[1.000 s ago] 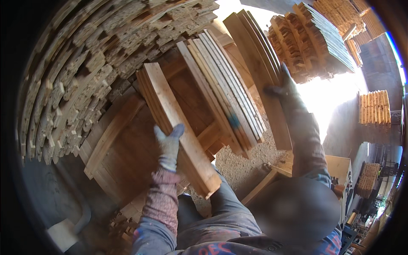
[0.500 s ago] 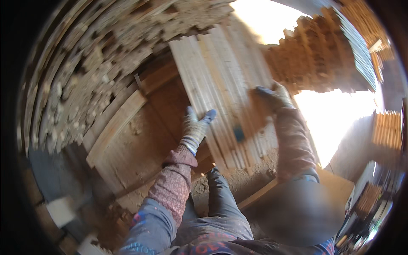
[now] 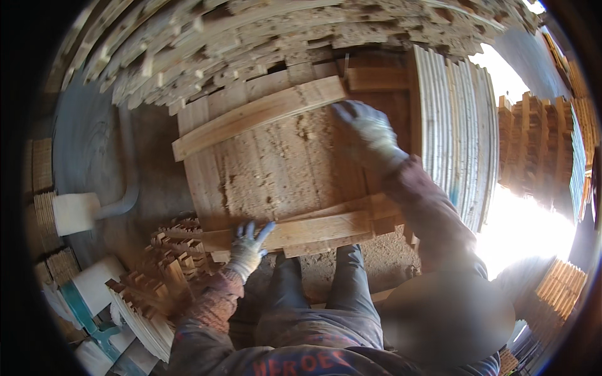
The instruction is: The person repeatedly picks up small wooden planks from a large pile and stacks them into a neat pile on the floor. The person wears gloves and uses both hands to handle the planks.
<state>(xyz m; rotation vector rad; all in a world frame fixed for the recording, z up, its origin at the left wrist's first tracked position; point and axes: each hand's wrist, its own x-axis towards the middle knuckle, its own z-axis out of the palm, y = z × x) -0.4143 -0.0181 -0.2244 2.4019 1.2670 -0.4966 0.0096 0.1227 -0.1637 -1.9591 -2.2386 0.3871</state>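
Yard: dusty ground littered with sawdust, timber stacked on every side, hard sunlight burning out the right of the view.
Pallet panel: wooden pallet panel [image 3: 276, 169] lies flat in front of the person's legs, made of wide rough boards with one pale cross board near its far edge and another near its near edge.
Left hand: left hand [image 3: 246, 245], in a pale work glove, rests on the left end of the near cross board [image 3: 313, 230]; the fingers [image 3: 260, 230] are spread apart and laid flat, not closed round the wood.
Right hand: right hand [image 3: 370, 133], also gloved, lies on the far right part of the panel, just below the far cross board [image 3: 257, 114]; fingers extended and a little apart, pressing on the surface, nothing clasped.
Board pile: big heap of short boards [image 3: 251, 44] rises behind the panel, arching across the top.
Standing boards: pack of thin pale boards [image 3: 461, 138] on edge just right of the panel.
Pallet stacks: stacks of pallets [image 3: 539, 150] further right, in the glare.
Small stacks: bundles of short wooden pieces [image 3: 169, 257] left of the left hand.
Packages: white blocks [image 3: 75, 213] at far left; one lower down has teal strapping [image 3: 78, 307] beside it. Contents cannot be told.
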